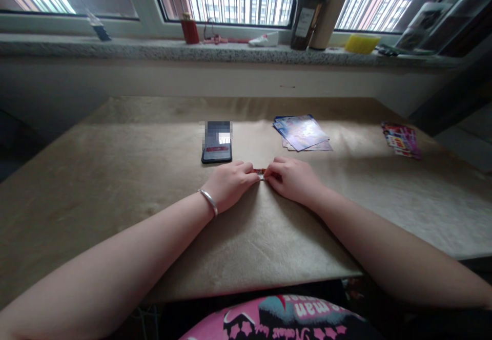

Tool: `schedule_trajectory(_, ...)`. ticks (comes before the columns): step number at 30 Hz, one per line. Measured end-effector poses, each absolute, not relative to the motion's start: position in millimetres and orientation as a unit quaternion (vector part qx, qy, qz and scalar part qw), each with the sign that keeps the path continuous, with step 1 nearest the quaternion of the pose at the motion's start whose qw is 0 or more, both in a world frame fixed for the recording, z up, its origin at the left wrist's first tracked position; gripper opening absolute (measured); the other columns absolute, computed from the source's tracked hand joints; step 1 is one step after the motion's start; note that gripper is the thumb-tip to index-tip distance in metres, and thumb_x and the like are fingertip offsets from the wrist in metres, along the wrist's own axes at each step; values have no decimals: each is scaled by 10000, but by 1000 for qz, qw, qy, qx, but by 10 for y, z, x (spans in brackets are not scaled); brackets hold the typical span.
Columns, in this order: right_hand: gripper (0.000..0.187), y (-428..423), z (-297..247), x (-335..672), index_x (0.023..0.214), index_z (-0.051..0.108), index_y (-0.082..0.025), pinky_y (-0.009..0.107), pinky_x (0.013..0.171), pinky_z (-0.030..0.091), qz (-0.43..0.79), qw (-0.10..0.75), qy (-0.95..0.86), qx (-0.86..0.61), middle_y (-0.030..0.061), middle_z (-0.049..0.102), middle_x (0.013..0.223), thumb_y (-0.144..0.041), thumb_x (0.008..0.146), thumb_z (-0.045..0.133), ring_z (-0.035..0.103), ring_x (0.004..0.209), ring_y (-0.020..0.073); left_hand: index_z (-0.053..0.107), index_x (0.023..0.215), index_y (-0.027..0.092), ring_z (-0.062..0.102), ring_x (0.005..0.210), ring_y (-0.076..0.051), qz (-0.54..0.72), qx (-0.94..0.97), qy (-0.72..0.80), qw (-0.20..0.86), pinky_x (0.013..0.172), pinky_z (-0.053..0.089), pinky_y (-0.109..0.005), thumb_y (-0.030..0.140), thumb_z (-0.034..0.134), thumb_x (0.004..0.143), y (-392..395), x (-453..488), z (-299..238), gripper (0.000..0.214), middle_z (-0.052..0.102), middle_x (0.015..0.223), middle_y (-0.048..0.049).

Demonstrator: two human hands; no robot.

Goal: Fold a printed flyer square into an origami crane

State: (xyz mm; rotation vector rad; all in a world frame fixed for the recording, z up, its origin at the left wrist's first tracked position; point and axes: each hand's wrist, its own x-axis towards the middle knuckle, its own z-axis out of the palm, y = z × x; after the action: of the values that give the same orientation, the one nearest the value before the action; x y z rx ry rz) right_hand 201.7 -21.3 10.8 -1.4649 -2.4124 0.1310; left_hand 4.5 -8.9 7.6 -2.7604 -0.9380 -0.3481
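My left hand (229,182) and my right hand (292,177) rest together on the tan table (115,176), fingers curled and fingertips meeting. Between them they pinch a small, thin red and silver object (260,172); most of it is hidden by the fingers and I cannot make out what it is. A silver bangle (209,200) circles my left wrist. Just beyond my left hand lies a dark phone (217,143), flat with its screen up.
A stack of colourful cards (300,132) lies beyond my right hand, with another small pile (401,139) at the far right. The stone windowsill (154,49) behind holds a red container (189,29), a dark jar (306,18) and a yellow box (361,43).
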Motion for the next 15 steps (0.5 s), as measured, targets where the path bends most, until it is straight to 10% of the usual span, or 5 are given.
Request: schedule_trajectory(15, 261, -222, 92, 2068, 868, 694, -244, 271, 613, 308, -22, 128, -884, -449, 36, 652, 846, -266, 902, 436, 531, 784, 163, 682, 916, 222, 564, 764, -151, -121, -935, -320, 95, 591, 399, -237, 234, 526, 890, -84, 41, 74, 158, 624, 825, -17)
